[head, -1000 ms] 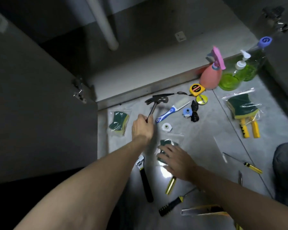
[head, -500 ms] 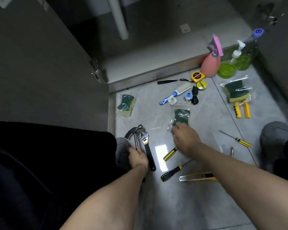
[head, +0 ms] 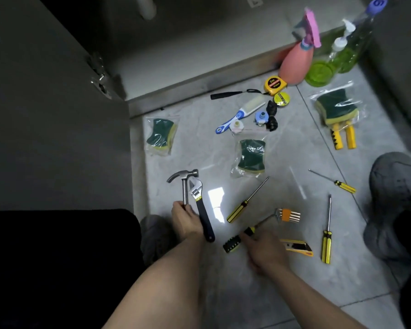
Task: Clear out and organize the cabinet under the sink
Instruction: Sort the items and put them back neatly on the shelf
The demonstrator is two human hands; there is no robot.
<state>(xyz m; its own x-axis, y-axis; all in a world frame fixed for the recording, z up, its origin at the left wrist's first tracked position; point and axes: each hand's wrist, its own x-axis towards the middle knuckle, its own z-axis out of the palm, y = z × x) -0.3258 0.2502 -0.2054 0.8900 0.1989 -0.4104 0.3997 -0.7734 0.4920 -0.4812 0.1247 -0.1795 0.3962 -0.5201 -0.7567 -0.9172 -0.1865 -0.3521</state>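
Pink spray bottle; yellow-black striped screwdriver; green sponge.

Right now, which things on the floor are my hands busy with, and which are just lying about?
In hand:
left hand holds the hammer
right hand rests on the black screwdriver

Lying about:
wrench
hex keys
knife
tape measure
spray bottle

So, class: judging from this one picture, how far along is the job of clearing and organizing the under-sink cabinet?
Done: the tools and bottles lie out on the floor tiles. In hand: the left hand grips the hammer beside the adjustable wrench; the right hand reaches the black-handled screwdriver. Left: the sponge packs, scattered, unsorted.
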